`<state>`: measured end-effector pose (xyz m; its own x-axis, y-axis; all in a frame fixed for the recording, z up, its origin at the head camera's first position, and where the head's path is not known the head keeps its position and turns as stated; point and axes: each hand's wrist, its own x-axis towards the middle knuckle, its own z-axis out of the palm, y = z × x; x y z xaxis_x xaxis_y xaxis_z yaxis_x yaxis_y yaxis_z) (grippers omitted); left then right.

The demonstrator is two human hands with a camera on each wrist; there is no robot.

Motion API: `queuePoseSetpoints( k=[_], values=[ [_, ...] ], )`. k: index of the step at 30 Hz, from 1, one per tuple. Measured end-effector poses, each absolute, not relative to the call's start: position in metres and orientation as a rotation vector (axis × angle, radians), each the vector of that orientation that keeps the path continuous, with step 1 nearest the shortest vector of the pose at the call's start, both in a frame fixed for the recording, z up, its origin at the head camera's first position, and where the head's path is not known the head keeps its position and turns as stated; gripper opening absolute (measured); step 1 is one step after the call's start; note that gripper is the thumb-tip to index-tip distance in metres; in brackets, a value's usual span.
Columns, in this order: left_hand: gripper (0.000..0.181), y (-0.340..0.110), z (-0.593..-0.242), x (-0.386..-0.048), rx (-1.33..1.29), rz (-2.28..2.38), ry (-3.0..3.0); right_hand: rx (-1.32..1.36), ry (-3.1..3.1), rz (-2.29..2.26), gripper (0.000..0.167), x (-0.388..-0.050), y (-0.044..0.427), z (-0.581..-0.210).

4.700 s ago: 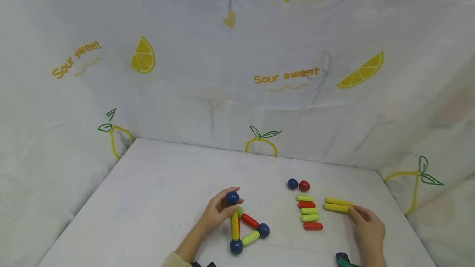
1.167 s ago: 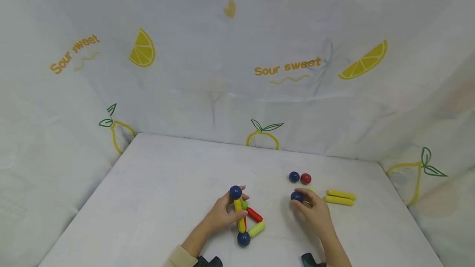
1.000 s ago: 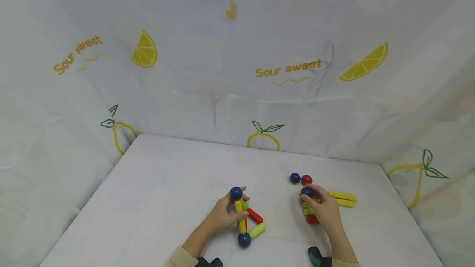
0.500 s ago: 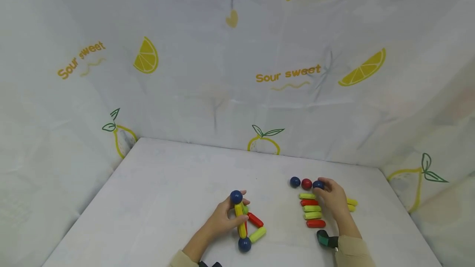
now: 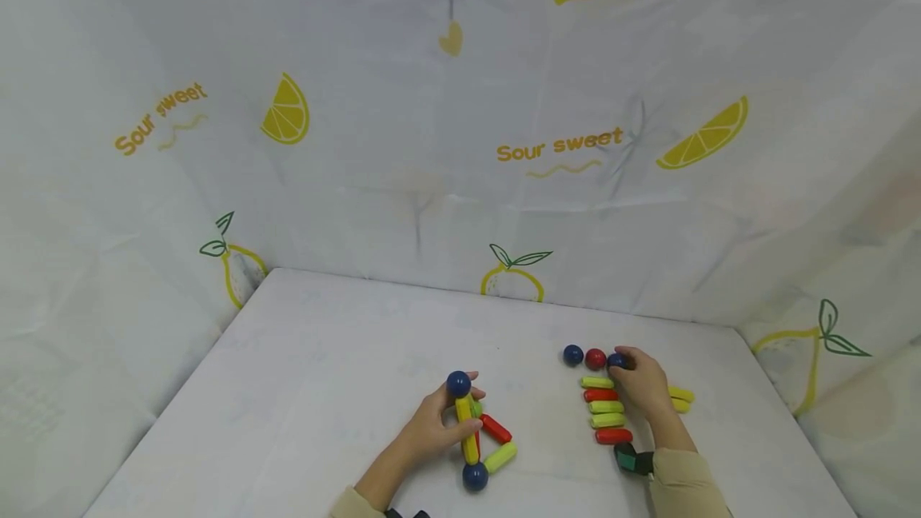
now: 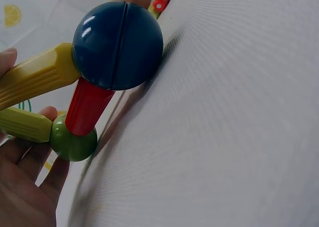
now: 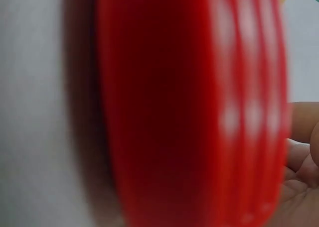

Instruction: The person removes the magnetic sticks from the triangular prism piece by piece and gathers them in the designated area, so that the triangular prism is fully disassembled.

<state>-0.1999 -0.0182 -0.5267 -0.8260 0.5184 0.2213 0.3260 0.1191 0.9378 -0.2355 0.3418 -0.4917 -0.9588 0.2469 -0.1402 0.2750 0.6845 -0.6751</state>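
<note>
My left hand (image 5: 432,426) grips a partly built ball-and-rod toy, with the thumb across its yellow rod (image 5: 466,426). A blue ball (image 5: 458,384) tops that rod and another blue ball (image 5: 475,476) sits at its foot. A red rod (image 5: 496,428) and a lime rod (image 5: 501,456) stick out to the right, their outer ends without a ball. The left wrist view shows a green ball (image 6: 74,140) by the fingertips. On the right, my right hand (image 5: 643,382) pinches a blue ball (image 5: 616,360) beside a red ball (image 5: 595,359) on the table.
Left of the red ball lies one more blue ball (image 5: 572,355). Below them, red and lime short rods form a column, ending in a red rod (image 5: 614,436). Yellow rods (image 5: 680,394) lie partly behind the right hand. A lemon-print cloth (image 5: 403,142) hangs behind the white table (image 5: 324,358).
The blue ball at the toy's right corner has come off. My right hand has left the yellow rods and carried a blue ball rightward to the row of balls. My left hand keeps its grip.
</note>
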Motion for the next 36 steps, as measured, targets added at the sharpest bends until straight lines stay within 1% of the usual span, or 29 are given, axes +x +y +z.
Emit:
queuePoseSetpoints(
  k=[11, 19, 22, 26, 27, 28, 30, 33, 36],
  values=[
    [0.060, -0.017, -0.527, -0.200, 0.833, 1.782, 2.231, 0.425, 2.846, -1.087, 0.056, -0.232, 0.339, -0.484],
    [0.060, -0.018, -0.529, -0.201, 0.843, 1.779, 2.235, 0.409, 2.905, -1.028, 0.058, -0.226, 0.345, -0.477],
    [0.060, -0.019, -0.529, -0.201, 0.834, 1.775, 2.239, 0.381, 2.938, -1.033, 0.059, -0.231, 0.357, -0.490],
    [0.059, -0.019, -0.527, -0.201, 0.831, 1.768, 2.241, 0.306, 3.010, -1.049, 0.068, -0.240, 0.374, -0.514],
    [0.059, -0.019, -0.527, -0.201, 0.829, 1.766, 2.242, 0.288, 3.007, -1.078, 0.070, -0.238, 0.373, -0.513],
    [0.059, -0.019, -0.526, -0.200, 0.827, 1.761, 2.244, 0.266, 3.020, -1.103, 0.071, -0.237, 0.371, -0.513],
    [0.059, -0.019, -0.525, -0.200, 0.814, 1.751, 2.248, 0.234, 2.993, -1.175, 0.066, -0.226, 0.356, -0.495],
    [0.060, -0.018, -0.525, -0.200, 0.800, 1.743, 2.249, 0.142, 2.964, -1.278, 0.058, -0.206, 0.323, -0.466],
    [0.060, -0.017, -0.526, -0.201, 0.796, 1.737, 2.245, 0.011, 2.979, -1.363, 0.050, -0.192, 0.289, -0.452]
  ],
)
